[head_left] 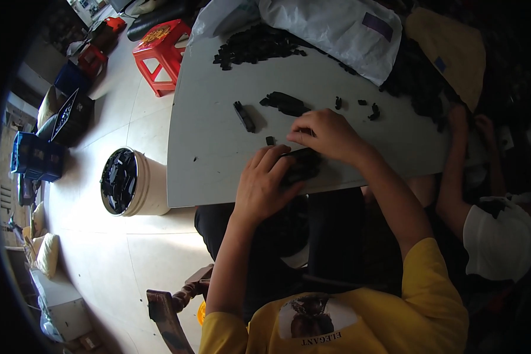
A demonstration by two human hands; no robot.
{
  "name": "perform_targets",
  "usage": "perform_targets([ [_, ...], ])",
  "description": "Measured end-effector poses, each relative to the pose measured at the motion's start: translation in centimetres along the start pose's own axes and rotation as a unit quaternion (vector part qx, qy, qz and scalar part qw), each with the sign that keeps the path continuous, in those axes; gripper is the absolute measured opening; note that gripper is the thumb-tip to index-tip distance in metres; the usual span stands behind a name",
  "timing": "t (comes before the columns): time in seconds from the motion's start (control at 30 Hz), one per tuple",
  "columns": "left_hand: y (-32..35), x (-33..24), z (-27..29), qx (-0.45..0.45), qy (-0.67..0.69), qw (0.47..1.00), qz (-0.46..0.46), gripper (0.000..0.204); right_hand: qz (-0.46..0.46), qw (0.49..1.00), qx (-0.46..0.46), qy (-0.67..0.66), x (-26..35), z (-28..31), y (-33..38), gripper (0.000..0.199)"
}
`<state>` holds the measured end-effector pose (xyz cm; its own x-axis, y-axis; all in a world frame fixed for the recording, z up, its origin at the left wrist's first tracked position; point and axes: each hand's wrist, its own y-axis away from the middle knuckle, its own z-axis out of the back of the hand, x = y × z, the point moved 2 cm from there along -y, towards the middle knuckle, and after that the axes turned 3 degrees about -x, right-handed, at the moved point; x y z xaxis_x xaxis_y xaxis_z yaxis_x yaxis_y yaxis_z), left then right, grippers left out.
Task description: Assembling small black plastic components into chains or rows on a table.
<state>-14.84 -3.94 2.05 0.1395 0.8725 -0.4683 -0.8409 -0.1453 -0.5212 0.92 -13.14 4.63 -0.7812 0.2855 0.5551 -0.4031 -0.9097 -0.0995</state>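
Near the table's front edge, my left hand [262,184] is closed around a black plastic piece [304,165] that lies low over the tabletop. My right hand [329,137] hovers just above and beyond it, fingertips pinched together; whatever they hold, if anything, is too small or hidden to make out. Just past my left fingers rests a small black block [270,141]. Farther off lie a long black part [244,117] and a bunch of long black parts [285,103]. Several small black bits, among them a curved clip [374,111], are scattered to the right.
The pale table [212,159] carries a heap of small black parts [256,47] and a white plastic bag [336,35] at the back. A white bucket [150,183] of black pieces stands left, a red stool [162,56] beyond. Another person's arm [452,159] reaches in at right.
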Motion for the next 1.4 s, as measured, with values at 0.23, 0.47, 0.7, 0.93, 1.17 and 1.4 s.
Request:
perform_targets([
  [0.23,0.1,-0.3,-0.5,0.025,-0.010,1.000,0.004,0.038,0.021,0.999,-0.006,-0.040,1.4,-3.4,-3.8,0.018],
  [0.47,-0.1,-0.4,-0.4,-0.002,-0.008,1.000,-0.011,0.037,-0.036,0.998,-0.040,0.020,-1.6,-1.0,-0.1,0.009],
  [0.7,-0.5,-0.6,0.0,0.000,-0.008,1.000,-0.005,0.036,-0.156,0.975,-0.149,0.047,-6.5,2.6,5.2,0.011],
  [0.93,0.4,0.3,-0.6,0.011,0.002,1.000,0.004,0.041,-0.109,0.911,-0.397,0.025,-8.7,-0.3,5.6,0.021],
  [1.17,0.4,-0.3,-1.4,0.019,-0.004,1.000,0.000,0.038,-0.074,0.912,-0.394,0.090,-7.9,-0.1,6.7,0.026],
  [1.4,0.3,-0.3,-1.3,0.015,-0.013,1.000,0.008,0.037,0.042,0.917,-0.351,0.185,-6.9,-0.6,6.1,0.035],
])
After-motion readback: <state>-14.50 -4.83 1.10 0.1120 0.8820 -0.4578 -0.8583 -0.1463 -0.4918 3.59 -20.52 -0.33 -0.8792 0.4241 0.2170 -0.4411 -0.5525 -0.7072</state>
